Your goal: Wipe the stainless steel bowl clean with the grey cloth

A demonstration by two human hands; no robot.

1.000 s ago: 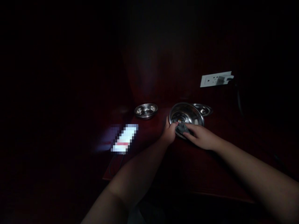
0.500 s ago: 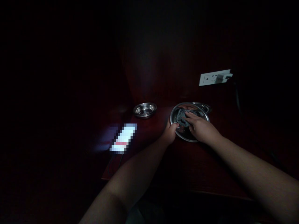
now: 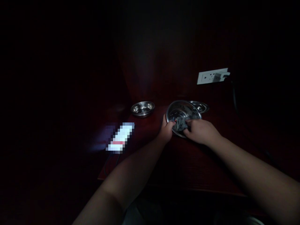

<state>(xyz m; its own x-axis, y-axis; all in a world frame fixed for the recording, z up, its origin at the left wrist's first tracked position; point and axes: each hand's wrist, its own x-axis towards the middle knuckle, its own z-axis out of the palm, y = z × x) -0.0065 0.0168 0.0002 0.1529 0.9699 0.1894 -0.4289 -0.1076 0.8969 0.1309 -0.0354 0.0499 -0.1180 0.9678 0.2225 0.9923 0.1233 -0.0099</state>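
A shiny metal bowl [image 3: 181,107] is tilted toward me above the dark red table. My left hand [image 3: 167,129] grips its left rim, with the thumb over the edge. Bunched inside the bowl is a grey-green cloth [image 3: 181,123]. My right hand [image 3: 201,131] pinches the cloth against the lower inner wall; some of its fingertips are hidden in the cloth. Behind the bowl's right side lies another metal dish [image 3: 202,107], partly covered from view.
Shallow metal bowls [image 3: 142,108], seemingly stacked, stand left of my hands. A lit phone [image 3: 120,137], blurred out, has a thin cable below it. A white wall socket [image 3: 212,76] with a plugged-in charger is at the back right. The table's front edge [image 3: 194,189] runs below my arms.
My right hand has gone from flat fingers on the cloth to a pinch, moving it lower in the bowl. The bowl is tilted differently, and the whole view has shifted slightly.
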